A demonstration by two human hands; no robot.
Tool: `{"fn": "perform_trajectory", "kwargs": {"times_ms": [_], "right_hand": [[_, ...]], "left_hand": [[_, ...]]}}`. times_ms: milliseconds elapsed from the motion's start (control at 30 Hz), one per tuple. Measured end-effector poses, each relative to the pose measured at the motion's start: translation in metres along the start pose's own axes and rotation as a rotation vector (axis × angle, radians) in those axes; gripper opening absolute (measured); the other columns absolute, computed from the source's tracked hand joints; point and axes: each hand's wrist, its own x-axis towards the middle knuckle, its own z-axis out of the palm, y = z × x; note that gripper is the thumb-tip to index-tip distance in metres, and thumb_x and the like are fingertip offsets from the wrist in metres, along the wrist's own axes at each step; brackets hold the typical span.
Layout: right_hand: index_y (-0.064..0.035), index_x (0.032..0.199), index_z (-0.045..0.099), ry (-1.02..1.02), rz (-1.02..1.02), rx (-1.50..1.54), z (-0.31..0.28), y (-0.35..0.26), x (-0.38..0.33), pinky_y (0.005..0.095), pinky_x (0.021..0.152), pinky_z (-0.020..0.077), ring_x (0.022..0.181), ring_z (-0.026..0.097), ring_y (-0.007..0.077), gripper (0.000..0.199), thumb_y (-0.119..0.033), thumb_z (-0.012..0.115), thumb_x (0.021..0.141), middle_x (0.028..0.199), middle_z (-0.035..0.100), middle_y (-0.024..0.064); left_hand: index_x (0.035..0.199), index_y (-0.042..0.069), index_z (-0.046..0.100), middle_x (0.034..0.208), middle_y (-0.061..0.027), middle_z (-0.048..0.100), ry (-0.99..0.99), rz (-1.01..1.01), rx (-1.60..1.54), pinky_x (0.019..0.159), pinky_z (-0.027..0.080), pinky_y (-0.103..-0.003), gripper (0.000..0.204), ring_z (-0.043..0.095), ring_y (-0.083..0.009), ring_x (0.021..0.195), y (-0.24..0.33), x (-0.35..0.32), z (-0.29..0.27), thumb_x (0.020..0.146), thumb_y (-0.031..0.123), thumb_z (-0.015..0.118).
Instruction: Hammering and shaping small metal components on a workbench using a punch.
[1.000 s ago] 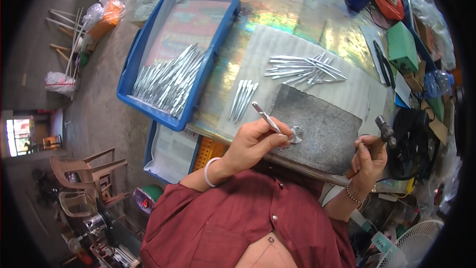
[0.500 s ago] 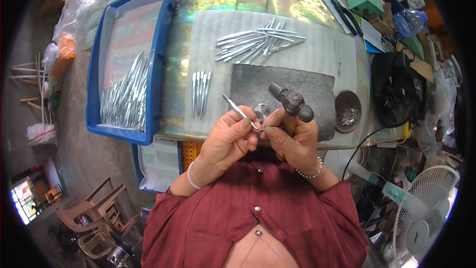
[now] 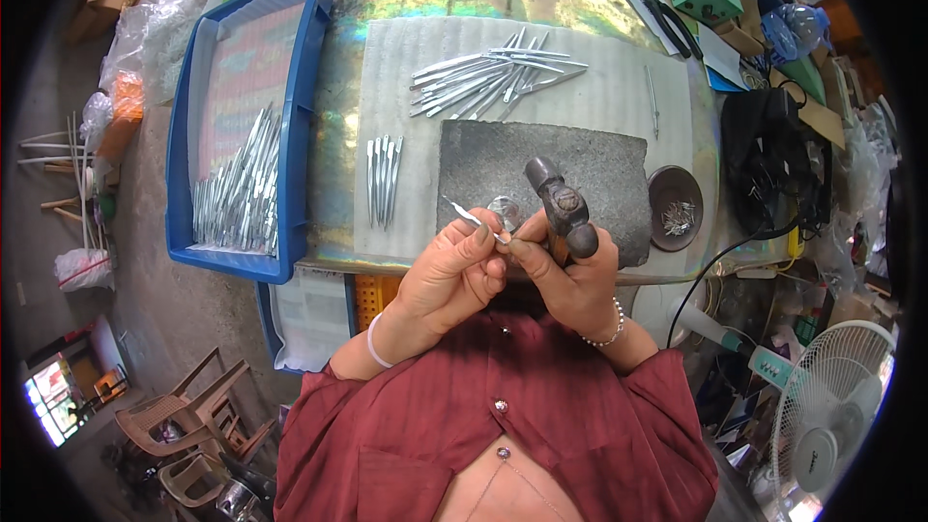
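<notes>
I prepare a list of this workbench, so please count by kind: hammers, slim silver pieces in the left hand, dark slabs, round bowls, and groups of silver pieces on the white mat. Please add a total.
Hammer, in the right hand: 1
Slim silver piece, in the left hand: 1
Dark slab: 1
Round bowl: 1
Groups of silver pieces on the white mat: 2
Total: 6

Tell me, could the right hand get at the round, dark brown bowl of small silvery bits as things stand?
Probably yes: the bowl sits to the right of the right hand, and only a flat grey slab lies between. That hand holds a wooden-handled metal hammer, though, so it may need freeing.
</notes>
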Motion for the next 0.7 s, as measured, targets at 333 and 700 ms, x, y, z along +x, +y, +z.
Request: {"fn": "perform_trajectory", "kwargs": {"times_ms": [333, 700], "right_hand": [[-0.0018, 0.107, 0.052, -0.079, -0.192, -0.175, -0.002, 0.007, 0.003, 0.0319, 0.052, 0.0467, 0.061, 0.059, 0.021, 0.045, -0.008, 0.076, 0.07, 0.079, 0.059, 0.0084], [-0.0013, 0.116, 0.051, -0.216, -0.004, -0.524, -0.007, 0.015, 0.007, 0.0403, 0.064, 0.0508, 0.076, 0.061, 0.0354, 0.045, -0.012, 0.07, 0.076, 0.095, 0.056, 0.0166]], "left_hand": [[0.1, 0.007, 0.057, 0.093, -0.0081, 0.064, 0.119, 0.09, 0.081, 0.064, 0.054, -0.023, 0.013, 0.062, -0.0117, 0.07, -0.001, -0.006, -0.005, 0.093, 0.018, 0.057], [0.101, 0.006, 0.054, 0.096, -0.0139, 0.062, -0.024, 0.337, 0.314, 0.06, 0.051, -0.024, 0.013, 0.061, -0.0155, 0.066, 0.025, -0.017, -0.006, 0.094, 0.018, 0.054]]}}
